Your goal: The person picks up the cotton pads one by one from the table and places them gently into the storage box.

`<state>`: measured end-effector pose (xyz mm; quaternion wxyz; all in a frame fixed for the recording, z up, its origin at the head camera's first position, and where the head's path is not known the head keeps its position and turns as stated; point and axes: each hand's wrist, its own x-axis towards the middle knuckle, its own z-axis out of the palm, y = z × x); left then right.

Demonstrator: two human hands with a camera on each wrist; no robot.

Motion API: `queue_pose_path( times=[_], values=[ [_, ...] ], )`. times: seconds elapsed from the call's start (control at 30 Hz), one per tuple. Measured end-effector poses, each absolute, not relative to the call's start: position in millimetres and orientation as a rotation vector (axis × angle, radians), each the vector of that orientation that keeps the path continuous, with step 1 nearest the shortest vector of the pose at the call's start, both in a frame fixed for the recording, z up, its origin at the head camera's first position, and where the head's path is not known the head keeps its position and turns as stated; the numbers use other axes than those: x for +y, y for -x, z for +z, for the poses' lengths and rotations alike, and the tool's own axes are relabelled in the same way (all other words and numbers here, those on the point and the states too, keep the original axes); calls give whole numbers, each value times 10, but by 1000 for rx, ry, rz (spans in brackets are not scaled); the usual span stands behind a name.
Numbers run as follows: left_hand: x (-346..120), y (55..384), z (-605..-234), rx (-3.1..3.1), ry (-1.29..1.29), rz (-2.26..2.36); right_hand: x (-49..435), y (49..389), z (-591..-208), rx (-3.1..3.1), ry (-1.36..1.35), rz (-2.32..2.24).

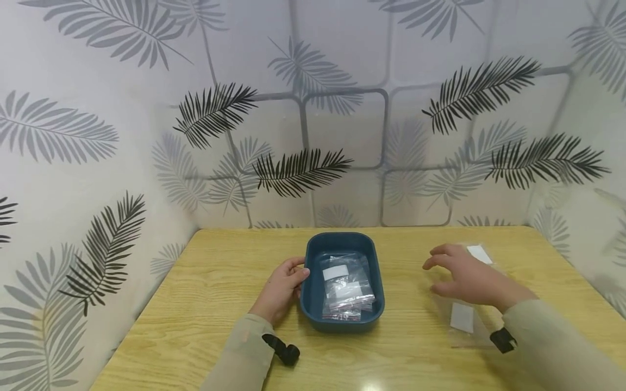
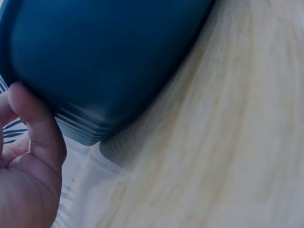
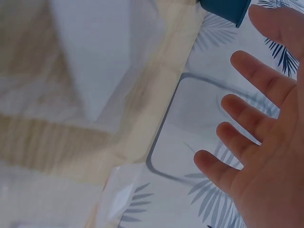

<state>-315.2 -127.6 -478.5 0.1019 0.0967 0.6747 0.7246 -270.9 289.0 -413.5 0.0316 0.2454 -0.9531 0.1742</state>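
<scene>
A dark blue plastic bin stands on the table, with several clear zip-lock bags with white labels lying in it. My left hand holds the bin by its left side, the thumb at the rim. The left wrist view shows the bent thumb against the blue wall; the fingers are partly hidden. Over on the right, my right hand hovers with spread fingers and nothing in them. Beneath and around it lie clear bags with white labels, partly covered by that hand and forearm. The right wrist view shows a labelled bag close up, blurred.
The wooden table runs back to a wall covering with a feather print. Another printed wall borders the left side. Black straps sit on both wrists.
</scene>
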Motion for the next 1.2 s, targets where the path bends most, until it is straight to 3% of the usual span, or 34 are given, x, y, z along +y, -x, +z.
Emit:
queue_pose_path(
  times=[0.8, 1.2],
  values=[
    [-1266, 3190, -4799, 1942, -282, 2169, 3388, 2258, -4486, -3057, -677, 364],
    [-1272, 3197, -4792, 1954, -269, 2164, 3379, 2240, -4511, -3021, -694, 380]
  ],
)
